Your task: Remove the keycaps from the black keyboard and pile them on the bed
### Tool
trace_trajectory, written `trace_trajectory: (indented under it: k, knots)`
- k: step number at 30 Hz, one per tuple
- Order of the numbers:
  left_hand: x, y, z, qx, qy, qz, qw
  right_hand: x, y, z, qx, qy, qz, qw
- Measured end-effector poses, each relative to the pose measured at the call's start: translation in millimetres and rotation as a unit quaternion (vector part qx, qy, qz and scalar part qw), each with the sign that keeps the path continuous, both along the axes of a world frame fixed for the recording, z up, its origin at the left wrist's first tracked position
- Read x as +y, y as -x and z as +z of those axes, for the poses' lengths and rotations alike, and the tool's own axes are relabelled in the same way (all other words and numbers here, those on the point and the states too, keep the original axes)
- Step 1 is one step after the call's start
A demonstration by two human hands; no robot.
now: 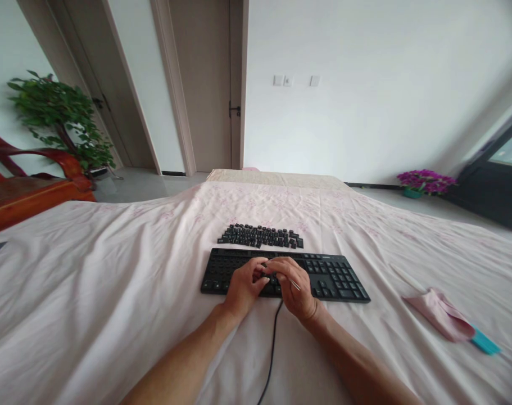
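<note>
A black keyboard (335, 277) lies flat on the cloth in front of me. Its left part shows bare key seats, while the right-hand block has its keycaps on. My left hand (246, 284) is closed over the middle of the keyboard, thumb and fingers drawn together; what they pinch is hidden. Beside it, nearly touching, my right hand (294, 286) is closed around a thin metal tool (295, 285), whose slender end sticks out past the fingers. Loose black keycaps (259, 236) lie in rows just beyond the keyboard.
The keyboard's cable (273, 343) runs toward me between my forearms. To the right, a pink cloth (443, 315) lies with a turquoise brush-like item (485, 341). A pale flowered sheet (112, 292) covers the surface in folds. A wooden chair (36, 185) stands at left.
</note>
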State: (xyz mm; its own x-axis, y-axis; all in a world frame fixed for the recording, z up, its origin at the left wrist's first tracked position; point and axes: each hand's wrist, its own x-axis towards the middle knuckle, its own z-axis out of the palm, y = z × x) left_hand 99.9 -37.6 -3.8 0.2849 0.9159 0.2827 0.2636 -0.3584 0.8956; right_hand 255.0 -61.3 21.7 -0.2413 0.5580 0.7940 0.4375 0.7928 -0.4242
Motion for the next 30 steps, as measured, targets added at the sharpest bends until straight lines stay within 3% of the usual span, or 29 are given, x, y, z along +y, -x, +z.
trace_trajectory:
  k: [4, 9, 12, 16, 19, 23, 30]
  knots:
    - [1.6, -0.9, -1.9, -0.022, 0.021, 0.035, 0.999, 6.7, -4.3, 0.1, -0.052, 0.049, -0.080, 0.994]
    - [2.5, -2.0, -4.5, -0.055, 0.003, 0.066, 0.996, 13.3, -5.6, 3.1, -0.137, 0.203, -0.217, 0.945]
    - [3.4, -1.5, -7.3, -0.070, -0.001, 0.065, 0.995, 13.7, -3.7, 4.8, -0.175, 0.273, -0.229, 0.918]
    - [4.9, -1.1, -11.9, -0.085, -0.007, 0.054, 0.995, 12.6, -2.0, 7.7, -0.179, 0.325, -0.202, 0.906]
    - [5.4, -1.7, -13.7, -0.099, -0.005, 0.045, 0.994, 12.8, -4.4, 12.0, -0.168, 0.335, -0.202, 0.905]
    - [5.4, -2.0, -14.1, -0.108, -0.006, 0.043, 0.993, 19.0, -12.0, 18.1, -0.162, 0.300, -0.269, 0.901]
    - [5.8, 0.5, -16.2, -0.038, -0.087, 0.051, 0.994, 56.5, -13.1, 19.8, -0.204, 0.312, -0.322, 0.870]
